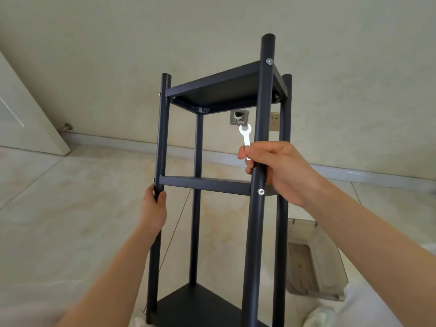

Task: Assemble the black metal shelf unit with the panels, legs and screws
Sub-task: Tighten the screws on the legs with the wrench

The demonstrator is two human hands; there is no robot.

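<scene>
Item: black metal shelf unit (221, 185) with round tubular legs and flat rectangular panels, centre of the frame, standing on the pale beige tiled floor (70, 220).

Panels: top black panel (219, 88) in the upper centre, seen from below; middle black panel (205, 185) at mid-height; bottom black panel (200, 305) at the lower edge of the frame.

Legs: four black tubes, the near right leg (262, 114) largest in view, the near left leg (160, 138) to its left, two more behind.

Fixings: round silver screw heads showing on the near right leg, one by the top panel (269, 61), one by the middle panel (260, 191) (smaller ones sit at the left leg joints).

Left hand (153, 208): lower left of centre, fingers curled round the near left leg just below the middle panel.

Right hand (280, 171): right of centre, wrapped round the near right leg just above the middle panel, and pinching a small flat white open-ended spanner (245, 138) that sticks upward beside the leg.

Surroundings: cream wall with a beige wall socket (274, 121) and a grey square wall plate (239, 118) behind the unit; a white door (26, 119) at the left edge; a clear grey plastic tray (313, 260) on the floor at lower right
</scene>
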